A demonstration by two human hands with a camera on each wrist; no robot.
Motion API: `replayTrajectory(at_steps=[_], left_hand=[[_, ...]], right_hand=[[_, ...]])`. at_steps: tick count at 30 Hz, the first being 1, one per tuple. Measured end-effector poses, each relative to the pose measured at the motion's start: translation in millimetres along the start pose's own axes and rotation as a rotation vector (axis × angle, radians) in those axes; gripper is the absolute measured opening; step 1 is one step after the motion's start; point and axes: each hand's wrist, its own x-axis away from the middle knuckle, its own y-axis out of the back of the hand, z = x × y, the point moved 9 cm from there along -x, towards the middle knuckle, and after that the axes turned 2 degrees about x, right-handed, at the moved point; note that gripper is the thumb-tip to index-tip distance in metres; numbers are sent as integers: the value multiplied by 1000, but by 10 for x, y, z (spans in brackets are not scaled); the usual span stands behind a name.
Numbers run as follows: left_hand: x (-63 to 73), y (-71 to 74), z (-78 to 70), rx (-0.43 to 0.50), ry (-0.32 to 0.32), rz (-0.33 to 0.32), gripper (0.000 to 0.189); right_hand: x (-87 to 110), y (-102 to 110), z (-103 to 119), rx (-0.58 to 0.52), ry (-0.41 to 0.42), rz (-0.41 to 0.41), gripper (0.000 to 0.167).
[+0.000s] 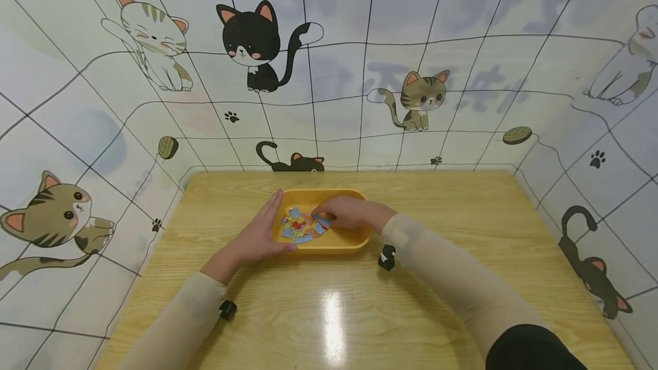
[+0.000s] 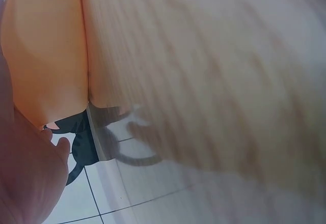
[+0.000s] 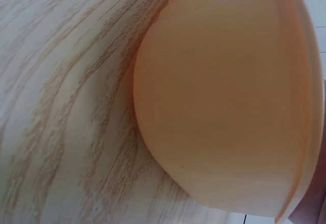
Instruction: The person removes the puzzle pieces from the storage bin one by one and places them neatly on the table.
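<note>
A yellow plastic tray stands near the back of the wooden table. Its left half holds several small flat cutout pieces, mostly blue with red, yellow and orange, like cardboard puzzle pieces. My left hand holds the tray's left end, thumb along the front rim and fingers at the back left corner. My right hand reaches in over the right end, its fingertips down at the pieces; I cannot tell whether it pinches one. The left wrist view shows the tray's outer wall beside part of the left hand.
The wooden tabletop reaches toward me, with a bright glare streak in front of the tray. Cat-print sheeting encloses the back and sides. A small black device sits at the left wrist, another black device at the right.
</note>
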Motion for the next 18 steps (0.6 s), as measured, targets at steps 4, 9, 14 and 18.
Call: replayTrajectory(at_steps=[4,9,14,18], left_hand=[[5,12,-22,6,-1,-1,148],[5,21,-30,10,3,1,148],[10,20,-31,19,8,1,148],[13,22,-40,20,9,-1,148]], right_hand=[[-2,-3,-21,-13,-12,-3,45],[-22,-2,-58,-35,-16,-15,45],[-35,-2,-58,-35,-2,-42,46],[-6,38,-37,-37,5,-86,48]])
